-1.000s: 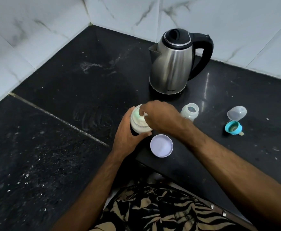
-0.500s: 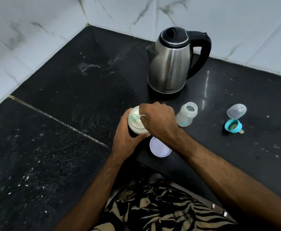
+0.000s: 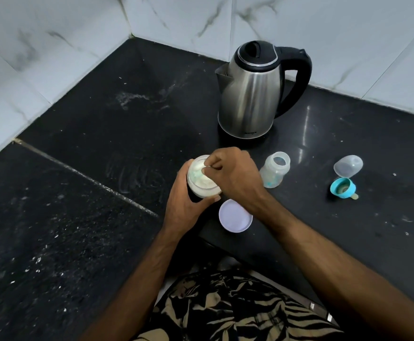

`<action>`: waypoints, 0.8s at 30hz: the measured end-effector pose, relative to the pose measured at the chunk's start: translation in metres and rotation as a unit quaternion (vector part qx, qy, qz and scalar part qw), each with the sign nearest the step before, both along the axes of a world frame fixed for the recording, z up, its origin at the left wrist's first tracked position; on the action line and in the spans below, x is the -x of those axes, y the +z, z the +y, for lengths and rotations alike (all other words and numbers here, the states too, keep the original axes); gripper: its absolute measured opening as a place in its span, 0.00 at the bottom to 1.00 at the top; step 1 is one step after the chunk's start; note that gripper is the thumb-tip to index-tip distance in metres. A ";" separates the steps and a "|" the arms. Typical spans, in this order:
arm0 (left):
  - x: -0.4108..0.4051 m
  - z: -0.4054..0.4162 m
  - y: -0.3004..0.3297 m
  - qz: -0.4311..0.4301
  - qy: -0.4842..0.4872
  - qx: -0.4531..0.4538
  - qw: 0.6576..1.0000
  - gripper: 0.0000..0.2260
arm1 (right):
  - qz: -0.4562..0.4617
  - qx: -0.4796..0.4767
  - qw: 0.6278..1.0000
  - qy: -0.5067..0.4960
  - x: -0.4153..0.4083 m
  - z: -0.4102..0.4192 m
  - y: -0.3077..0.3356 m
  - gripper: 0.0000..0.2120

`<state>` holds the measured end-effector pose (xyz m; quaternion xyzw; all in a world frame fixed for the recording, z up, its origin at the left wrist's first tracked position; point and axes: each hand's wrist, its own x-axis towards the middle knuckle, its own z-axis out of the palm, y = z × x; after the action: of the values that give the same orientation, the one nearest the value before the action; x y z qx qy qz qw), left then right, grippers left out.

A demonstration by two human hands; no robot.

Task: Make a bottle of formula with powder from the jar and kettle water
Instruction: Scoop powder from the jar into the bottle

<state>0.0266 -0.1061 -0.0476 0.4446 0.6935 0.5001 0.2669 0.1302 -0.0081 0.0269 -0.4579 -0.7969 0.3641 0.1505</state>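
The left hand [image 3: 186, 207] is wrapped round the open jar [image 3: 202, 179] of pale powder; the right hand [image 3: 235, 175] pinches what may be a scoop inside it; just beside stand the uncapped bottle [image 3: 274, 171] and kettle [image 3: 252, 94]; the jar's lid [image 3: 235, 215] lies on the bench [image 3: 102, 143]; teat ring [image 3: 343, 188] and cap [image 3: 348, 165] well apart.

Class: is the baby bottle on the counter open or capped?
Open. The baby bottle stands upright with a bare mouth; its teal collar and clear cap lie apart.
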 end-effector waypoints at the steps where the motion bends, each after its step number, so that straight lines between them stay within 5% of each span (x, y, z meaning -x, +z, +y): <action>1: 0.000 0.000 0.000 -0.001 0.003 -0.001 1.000 0.39 | 0.021 0.017 1.000 -0.011 -0.002 0.003 0.001 0.02; 9: 0.004 0.004 -0.005 0.005 0.016 0.008 1.000 0.42 | 0.118 0.090 0.988 -0.040 -0.023 0.019 0.006 0.04; 24: 0.003 0.006 -0.001 0.009 0.011 -0.006 1.000 0.39 | 0.093 0.021 0.995 -0.013 -0.025 0.015 0.000 0.04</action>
<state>0.0234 -0.1004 -0.0488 0.4428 0.6977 0.5034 0.2524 0.1548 0.0070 0.0272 -0.4349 -0.7659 0.4197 0.2193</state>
